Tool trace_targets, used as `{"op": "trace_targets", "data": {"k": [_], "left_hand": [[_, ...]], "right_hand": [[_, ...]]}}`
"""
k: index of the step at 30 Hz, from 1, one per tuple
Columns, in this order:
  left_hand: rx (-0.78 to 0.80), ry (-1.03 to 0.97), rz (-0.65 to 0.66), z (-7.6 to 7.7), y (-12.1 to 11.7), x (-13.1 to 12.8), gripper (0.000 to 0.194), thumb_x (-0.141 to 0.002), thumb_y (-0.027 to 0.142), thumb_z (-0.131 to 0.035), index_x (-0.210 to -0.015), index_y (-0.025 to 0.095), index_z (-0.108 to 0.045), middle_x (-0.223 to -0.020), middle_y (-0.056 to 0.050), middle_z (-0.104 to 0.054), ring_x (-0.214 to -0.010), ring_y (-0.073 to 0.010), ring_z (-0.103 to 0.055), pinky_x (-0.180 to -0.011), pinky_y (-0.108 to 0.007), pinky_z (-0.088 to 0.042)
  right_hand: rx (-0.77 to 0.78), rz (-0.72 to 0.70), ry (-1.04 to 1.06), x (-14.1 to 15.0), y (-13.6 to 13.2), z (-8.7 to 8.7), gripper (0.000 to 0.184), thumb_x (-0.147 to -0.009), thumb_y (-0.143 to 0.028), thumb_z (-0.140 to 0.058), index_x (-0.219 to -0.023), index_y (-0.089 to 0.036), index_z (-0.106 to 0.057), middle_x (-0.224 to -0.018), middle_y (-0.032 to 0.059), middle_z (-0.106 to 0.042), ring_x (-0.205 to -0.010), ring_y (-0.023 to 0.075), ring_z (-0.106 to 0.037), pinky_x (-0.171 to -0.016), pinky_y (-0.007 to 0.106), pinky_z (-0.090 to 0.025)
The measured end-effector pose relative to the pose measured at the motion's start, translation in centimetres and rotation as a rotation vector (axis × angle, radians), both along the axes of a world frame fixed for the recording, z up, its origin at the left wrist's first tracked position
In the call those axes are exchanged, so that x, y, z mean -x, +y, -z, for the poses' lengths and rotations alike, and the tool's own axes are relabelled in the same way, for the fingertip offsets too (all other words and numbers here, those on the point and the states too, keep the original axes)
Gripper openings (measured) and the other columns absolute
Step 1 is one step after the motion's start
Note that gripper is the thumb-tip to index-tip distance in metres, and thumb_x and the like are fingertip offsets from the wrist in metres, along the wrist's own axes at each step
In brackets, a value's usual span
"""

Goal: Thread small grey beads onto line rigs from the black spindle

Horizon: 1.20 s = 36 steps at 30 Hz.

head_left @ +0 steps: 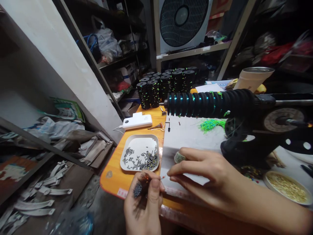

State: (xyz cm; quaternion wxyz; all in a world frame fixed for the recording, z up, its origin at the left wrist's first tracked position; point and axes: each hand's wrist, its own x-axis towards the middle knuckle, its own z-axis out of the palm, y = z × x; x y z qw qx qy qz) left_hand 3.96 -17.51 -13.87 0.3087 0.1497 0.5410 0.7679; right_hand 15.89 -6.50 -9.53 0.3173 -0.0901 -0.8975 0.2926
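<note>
In the head view, a small dark bundle of hair-thin strands with a bluish-grey clustered end (137,190) is held in the curled left hand (146,204), at the near edge of a shallow white tray with rounded corners (134,142); small dark grey rod-like pieces (139,162) are scattered inside that tray. Orange-red flecks are seen along the bundle's upper part, and a thin stalk with a reddish tip (163,177) is left jutting out beside the left thumb. The left fingers are closed around the bundle, while the right hand (202,168) is held with its lower fingertips nearly together, close to the stalk (whether it is pinched by them cannot be told). A rounded grey-green lump (179,157) is partly covered by the right hand's upper finger, and how it is supported cannot be made out. Much of the bundle is hidden by the left palm and thumb, and the right forearm is cut off by the frame. Reddish print is carried on a pale label (122,193) at the wooden table's edge (110,184), and faint marks are borne by a white plastic block (137,121); none can be read.
</note>
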Motion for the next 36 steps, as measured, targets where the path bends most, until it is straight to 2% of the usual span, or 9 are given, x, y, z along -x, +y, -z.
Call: {"op": "trace_targets", "data": {"k": [6,10,18,28,33,36], "left_hand": [[-0.092,0.506,-0.214,0.9,-0.1,-0.1,0.013,-0.078,0.031,-0.075,-0.070,0.023,-0.069,-0.067,0.001,-0.062,-0.060,-0.0123,-0.053,-0.064,-0.021,-0.047],[-0.104,0.679,-0.267,1.3,-0.2,0.0,0.008,-0.080,0.022,-0.071,-0.073,0.024,-0.070,-0.070,0.001,-0.064,-0.063,-0.0140,-0.055,-0.063,-0.023,-0.046],[-0.101,0.687,-0.253,1.8,-0.1,0.1,0.008,-0.082,0.021,-0.069,-0.075,0.025,-0.068,-0.073,0.001,-0.064,-0.066,-0.0146,-0.054,-0.062,-0.023,-0.043],[-0.135,0.765,-0.210,2.5,0.3,-0.5,0.008,-0.087,0.021,-0.065,-0.081,0.026,-0.067,-0.072,0.002,-0.064,-0.069,-0.0129,-0.059,-0.067,-0.023,-0.042],[-0.138,0.791,-0.198,2.6,0.3,-0.4,0.007,-0.086,0.023,-0.066,-0.080,0.026,-0.067,-0.070,0.002,-0.063,-0.067,-0.0132,-0.058,-0.065,-0.023,-0.043],[-0.096,0.781,-0.249,2.5,-0.1,0.3,0.008,-0.086,0.022,-0.065,-0.079,0.025,-0.066,-0.071,0.003,-0.063,-0.064,-0.0121,-0.055,-0.063,-0.022,-0.042]], "right_hand": [[-0.012,-0.018,0.009,0.2,-0.5,-0.1,0.017,-0.089,-0.006,-0.055,-0.087,-0.015,-0.069,-0.071,0.0002,-0.049,-0.062,0.0097,-0.046,-0.057,0.019,-0.039],[0.004,-0.007,0.005,0.1,-0.7,-0.6,0.015,-0.088,-0.007,-0.057,-0.086,-0.015,-0.070,-0.071,0.0002,-0.050,-0.061,0.0091,-0.046,-0.054,0.019,-0.037],[0.022,-0.016,-0.001,0.1,-0.8,-0.9,0.016,-0.088,-0.006,-0.057,-0.084,-0.013,-0.071,-0.073,0.0011,-0.051,-0.061,0.0085,-0.046,-0.054,0.018,-0.037],[0.073,0.004,0.093,0.3,-1.0,-0.9,0.016,-0.086,-0.005,-0.061,-0.086,-0.015,-0.073,-0.068,-0.0006,-0.052,-0.057,0.0072,-0.048,-0.050,0.016,-0.037],[0.059,0.032,0.000,0.2,-1.5,-1.5,0.015,-0.080,-0.002,-0.060,-0.078,-0.014,-0.069,-0.068,0.0000,-0.052,-0.057,0.0082,-0.047,-0.049,0.018,-0.037],[0.041,0.038,-0.050,0.0,-1.4,-1.6,0.014,-0.079,-0.003,-0.059,-0.073,-0.013,-0.065,-0.070,0.0008,-0.052,-0.060,0.0089,-0.048,-0.052,0.019,-0.038]]}}
